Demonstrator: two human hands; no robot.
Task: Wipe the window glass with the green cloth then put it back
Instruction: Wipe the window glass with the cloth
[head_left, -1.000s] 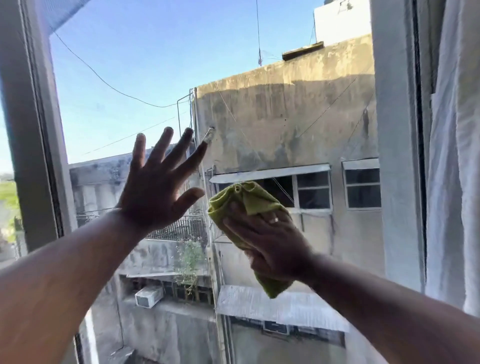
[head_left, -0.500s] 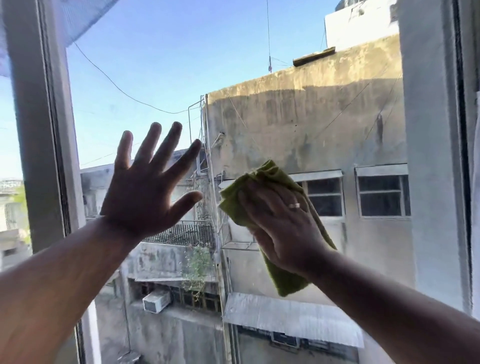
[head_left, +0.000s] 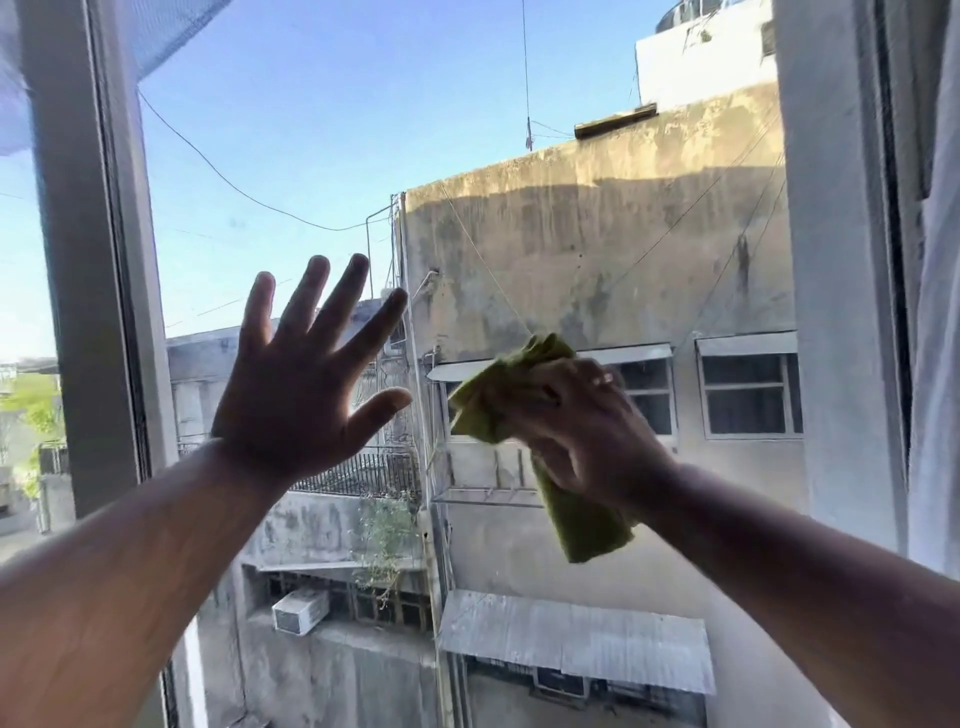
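The window glass (head_left: 597, 249) fills the middle of the head view, with grey buildings and blue sky behind it. My right hand (head_left: 582, 421) grips the green cloth (head_left: 587, 525) and presses it against the pane right of centre; one bunch of cloth sticks out above my fingers, the rest hangs below my palm. My left hand (head_left: 306, 384) is open, fingers spread, flat toward the glass left of the cloth. About a hand's width separates the two hands.
A grey vertical window frame (head_left: 88, 260) stands at the left, with mesh screen at the top left corner. Another frame post (head_left: 836, 270) rises at the right, and a white curtain (head_left: 935, 338) hangs along the right edge.
My right hand has moved the cloth up and to the right across the glass, then a little down. The left hand stayed spread near the pane. The head view shifted slightly left.
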